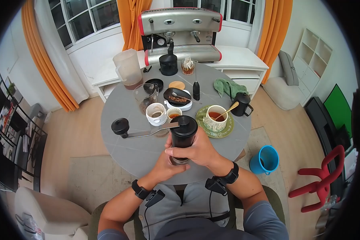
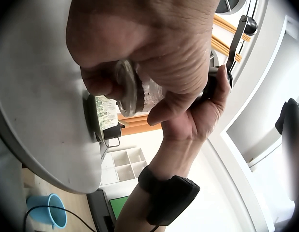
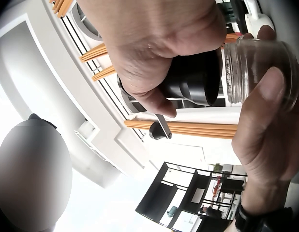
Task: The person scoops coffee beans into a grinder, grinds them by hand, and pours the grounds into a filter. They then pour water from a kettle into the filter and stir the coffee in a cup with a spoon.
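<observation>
Over the near edge of the grey table, my right hand [image 1: 201, 150] grips the black body of a hand coffee grinder [image 1: 184, 136]. Its crank [image 1: 152, 131] sticks out to the left and ends in a black knob [image 1: 120, 126]. My left hand [image 1: 166, 165] holds the grinder's clear glass jar [image 3: 261, 60] from below. In the right wrist view a narrow gap shows between the black body and the threaded jar rim, and dark specks cling to the threads. Just beyond the grinder stand a white cup [image 1: 153, 119] and a small cup of amber liquid [image 1: 174, 113].
Right of the grinder, a patterned mug [image 1: 214, 124] with a gold spoon [image 1: 231, 108] stands on a green plate [image 1: 227, 133]. Behind are coffee beans in a black tray [image 1: 171, 93], a glass pitcher [image 1: 142, 98], a black kettle [image 1: 241, 106] and an espresso machine [image 1: 180, 26]. A blue bucket [image 1: 264, 160] is on the floor.
</observation>
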Demonstrator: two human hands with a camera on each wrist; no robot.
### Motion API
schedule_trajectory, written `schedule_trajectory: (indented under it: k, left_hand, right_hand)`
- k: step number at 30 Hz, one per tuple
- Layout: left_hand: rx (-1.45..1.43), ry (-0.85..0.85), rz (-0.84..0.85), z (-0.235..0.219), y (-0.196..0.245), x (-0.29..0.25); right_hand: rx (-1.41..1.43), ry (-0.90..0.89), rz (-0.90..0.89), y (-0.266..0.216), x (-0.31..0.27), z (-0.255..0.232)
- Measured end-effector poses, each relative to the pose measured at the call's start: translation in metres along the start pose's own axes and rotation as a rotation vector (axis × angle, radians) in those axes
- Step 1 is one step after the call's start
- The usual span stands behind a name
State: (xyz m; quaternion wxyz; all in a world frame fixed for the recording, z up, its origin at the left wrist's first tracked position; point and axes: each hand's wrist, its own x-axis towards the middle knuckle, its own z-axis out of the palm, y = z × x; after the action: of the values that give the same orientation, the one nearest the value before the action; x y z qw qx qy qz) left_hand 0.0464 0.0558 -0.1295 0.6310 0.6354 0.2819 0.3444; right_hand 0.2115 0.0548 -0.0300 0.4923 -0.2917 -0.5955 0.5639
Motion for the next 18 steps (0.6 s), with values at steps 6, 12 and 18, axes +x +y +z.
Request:
schedule_trajectory:
  k: [6, 12, 18]
  left_hand:
    - [-0.032, 0.012, 0.071, -0.002, 0.006, -0.007]
    - [0.066, 0.151, 0.132, -0.014, 0.013, -0.029]
    - [0.271, 0.274, 0.236, -0.028, 0.023, -0.042]
  right_hand:
    - [0.027, 0.025, 0.02, -0.004, -0.003, -0.002]
    - [0.021, 0.016, 0.017, -0.005, -0.008, -0.008]
    - [0.015, -0.022, 0.023, -0.005, -0.013, -0.006]
